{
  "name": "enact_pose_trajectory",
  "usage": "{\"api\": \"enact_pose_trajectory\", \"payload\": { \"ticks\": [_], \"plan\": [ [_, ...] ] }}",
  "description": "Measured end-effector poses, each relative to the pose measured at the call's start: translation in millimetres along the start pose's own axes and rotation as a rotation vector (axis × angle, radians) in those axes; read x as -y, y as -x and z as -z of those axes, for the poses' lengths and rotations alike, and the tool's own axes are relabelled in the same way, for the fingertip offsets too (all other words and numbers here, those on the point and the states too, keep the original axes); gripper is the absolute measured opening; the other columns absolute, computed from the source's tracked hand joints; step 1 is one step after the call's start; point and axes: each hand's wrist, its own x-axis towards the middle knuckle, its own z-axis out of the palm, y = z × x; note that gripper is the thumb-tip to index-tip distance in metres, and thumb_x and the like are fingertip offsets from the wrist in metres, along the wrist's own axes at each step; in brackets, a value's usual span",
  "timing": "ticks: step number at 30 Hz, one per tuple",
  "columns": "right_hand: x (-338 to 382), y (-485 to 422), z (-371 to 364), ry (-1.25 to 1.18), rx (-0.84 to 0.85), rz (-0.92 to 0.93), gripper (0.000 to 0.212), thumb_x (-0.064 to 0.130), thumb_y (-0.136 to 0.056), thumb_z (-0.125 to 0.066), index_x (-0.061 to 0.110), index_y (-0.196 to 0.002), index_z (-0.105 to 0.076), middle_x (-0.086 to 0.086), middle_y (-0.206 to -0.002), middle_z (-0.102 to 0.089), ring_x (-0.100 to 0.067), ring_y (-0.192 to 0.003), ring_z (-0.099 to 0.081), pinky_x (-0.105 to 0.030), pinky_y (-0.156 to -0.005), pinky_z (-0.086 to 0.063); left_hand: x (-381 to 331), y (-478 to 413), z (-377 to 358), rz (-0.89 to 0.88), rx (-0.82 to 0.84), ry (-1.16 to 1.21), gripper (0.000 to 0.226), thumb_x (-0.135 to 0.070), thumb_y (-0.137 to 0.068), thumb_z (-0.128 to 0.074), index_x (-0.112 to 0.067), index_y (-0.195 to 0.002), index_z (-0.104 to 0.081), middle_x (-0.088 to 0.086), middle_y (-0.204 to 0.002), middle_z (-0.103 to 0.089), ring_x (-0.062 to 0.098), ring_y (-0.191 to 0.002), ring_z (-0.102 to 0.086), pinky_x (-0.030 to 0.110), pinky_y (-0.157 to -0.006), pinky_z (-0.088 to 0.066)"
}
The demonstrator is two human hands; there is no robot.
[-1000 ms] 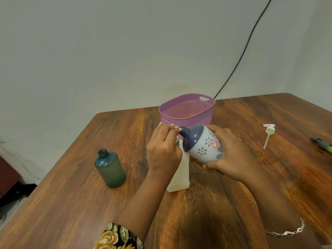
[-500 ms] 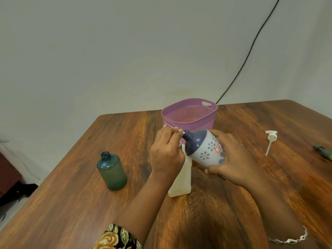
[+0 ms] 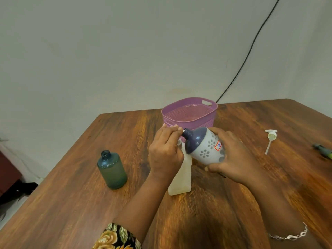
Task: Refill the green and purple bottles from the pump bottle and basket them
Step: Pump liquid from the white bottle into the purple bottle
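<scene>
Centrally, left hand (image 3: 165, 155) grips pump bottle (image 3: 180, 180), right hand (image 3: 235, 159) purple bottle (image 3: 204, 150).

Black cable (image 3: 242, 67); wooden table (image 3: 71, 203)

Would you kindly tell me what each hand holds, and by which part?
The right hand grips the purple bottle round its pale body. The left hand has its fingertips at that bottle's mouth; whether they pinch anything cannot be told.

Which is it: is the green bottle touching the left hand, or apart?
Apart. The head view shows bare table between the green bottle, standing alone, and the left hand.
</scene>
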Motion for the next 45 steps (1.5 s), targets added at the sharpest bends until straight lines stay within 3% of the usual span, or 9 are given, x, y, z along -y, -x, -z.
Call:
{"api": "enact_pose_trajectory", "payload": {
  "ticks": [7, 10, 13, 15, 18, 24, 34, 38, 45],
  "plan": [
    [2, -2, 5, 0.030, -0.024, 0.022, 0.096, 0.023, -0.057, -0.083, 0.027, -0.138, -0.032, 0.000, -0.121, -0.043, -0.014, -0.103, -0.041, -0.027, -0.074, -0.034, -7, -2, 7, 0.006, 0.012, -0.003, 0.033, -0.006, -0.078, -0.042, 0.004, -0.089, -0.071, 0.013, -0.087, -0.071, 0.021, -0.085, -0.066, 0.027, -0.096, -0.043],
    [0, 1, 1, 0.028, 0.010, 0.002, 0.096, 0.022, -0.057, -0.083, 0.028, -0.138, -0.032, 0.001, -0.118, -0.042, -0.014, -0.101, -0.041, -0.028, -0.073, -0.035, -5, 2, 5, 0.035, 0.016, 0.027, 0.029, -0.006, -0.079, -0.044, 0.003, -0.087, -0.071, 0.012, -0.084, -0.070, 0.021, -0.081, -0.066, 0.015, -0.098, -0.036],
    [0, 2, 3, -0.020, 0.005, -0.010, 0.095, 0.023, -0.057, -0.083, 0.031, -0.137, -0.032, 0.003, -0.116, -0.042, -0.015, -0.102, -0.044, -0.031, -0.076, -0.041, -7, -2, 9, 0.046, 0.055, 0.095, 0.029, -0.011, -0.078, -0.045, -0.001, -0.089, -0.071, 0.008, -0.086, -0.069, 0.016, -0.082, -0.063, 0.015, -0.086, -0.045],
    [0, 1, 4, -0.051, -0.008, -0.004, 0.094, 0.022, -0.057, -0.083, 0.031, -0.136, -0.034, 0.003, -0.115, -0.043, -0.014, -0.100, -0.045, -0.034, -0.079, -0.044, -9, -11, 14, 0.195, 0.049, 0.271, 0.024, -0.013, -0.081, -0.048, -0.006, -0.086, -0.070, 0.004, -0.082, -0.068, 0.012, -0.076, -0.062, 0.018, -0.069, -0.050],
    [1, 1, 5, -0.064, -0.015, 0.004, 0.095, 0.022, -0.055, -0.085, 0.032, -0.135, -0.035, 0.003, -0.114, -0.044, -0.013, -0.100, -0.045, -0.034, -0.080, -0.044, -9, -27, 18, 0.663, 0.073, 0.702, 0.012, -0.009, -0.088, -0.059, -0.005, -0.084, -0.069, 0.014, -0.080, -0.068, 0.021, -0.073, -0.063, 0.036, -0.070, -0.052],
    [1, 0, 4, -0.075, -0.035, 0.007, 0.094, 0.021, -0.052, -0.085, 0.033, -0.132, -0.038, 0.003, -0.114, -0.047, -0.013, -0.099, -0.047, -0.036, -0.082, -0.044, -4, -40, 12, 0.980, 0.131, 0.774, 0.011, 0.001, -0.082, -0.064, -0.007, -0.079, -0.070, 0.016, -0.086, -0.069, 0.030, -0.083, -0.064, 0.041, -0.081, -0.054],
    [-3, -3, 3, 0.017, -0.026, 0.020, 0.096, 0.023, -0.055, -0.084, 0.029, -0.137, -0.033, 0.003, -0.116, -0.043, -0.015, -0.102, -0.045, -0.030, -0.076, -0.040, 1, -44, 14, 0.848, 0.333, 0.527, 0.007, -0.004, -0.085, -0.063, -0.003, -0.081, -0.069, 0.015, -0.084, -0.068, 0.023, -0.077, -0.064, 0.035, -0.074, -0.054],
    [-3, 0, 0, 0.015, 0.001, 0.010, 0.096, 0.024, -0.057, -0.084, 0.030, -0.138, -0.032, 0.003, -0.119, -0.042, -0.013, -0.102, -0.042, -0.028, -0.075, -0.037, -1, -40, 13, 0.795, 0.323, 0.430, 0.009, -0.006, -0.085, -0.064, -0.008, -0.077, -0.069, 0.008, -0.078, -0.068, 0.016, -0.073, -0.063, 0.029, -0.068, -0.053],
    [-1, -2, 7, 0.012, -0.024, 0.014, 0.094, 0.025, -0.057, -0.083, 0.028, -0.137, -0.033, 0.003, -0.116, -0.044, -0.015, -0.102, -0.044, -0.031, -0.078, -0.042, -5, -56, 13, 0.790, 0.313, 0.410, 0.012, -0.004, -0.084, -0.065, -0.005, -0.072, -0.069, 0.006, -0.072, -0.066, 0.017, -0.069, -0.062, 0.035, -0.072, -0.054]
  ]
}}
